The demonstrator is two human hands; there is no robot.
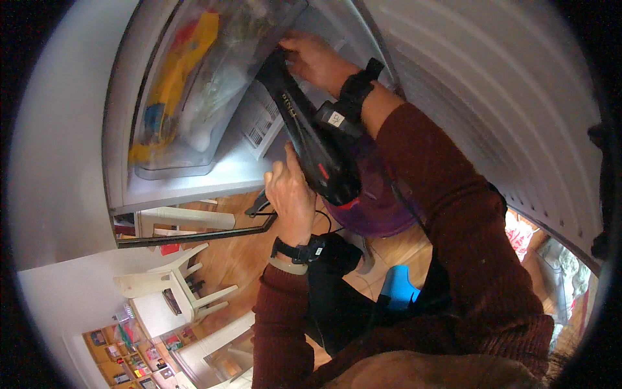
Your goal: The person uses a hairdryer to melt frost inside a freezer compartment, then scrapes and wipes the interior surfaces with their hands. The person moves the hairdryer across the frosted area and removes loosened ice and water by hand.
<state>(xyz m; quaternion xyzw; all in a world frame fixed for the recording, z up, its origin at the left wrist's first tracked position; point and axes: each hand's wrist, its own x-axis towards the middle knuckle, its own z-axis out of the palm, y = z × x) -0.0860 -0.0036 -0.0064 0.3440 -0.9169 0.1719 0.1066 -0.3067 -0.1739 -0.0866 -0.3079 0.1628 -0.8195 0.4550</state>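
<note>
A black hair dryer (pixel 310 139) lies slantwise before the lit inside of a refrigerator, its nozzle tilted up into the compartment. My left hand (pixel 290 194) is closed beside the dryer's body, and a dark handle end shows past its fingers. At the nozzle end, my right hand (pixel 315 61) has its fingers curled against the tip; part of them is hidden. A clear drawer (pixel 175 172) holding yellow and pale bags stands to the left of the dryer. Behind the dryer is a white panel with a printed label (pixel 262 123).
The ribbed refrigerator door (pixel 492 84) stands wide on the right. A purple basin (pixel 382 211) sits below the dryer, near a hanging black cord. On the wooden floor are a blue object (pixel 400 285) and a cream chair (pixel 172 285). Shelves with small items (pixel 133 356) fill the lower left.
</note>
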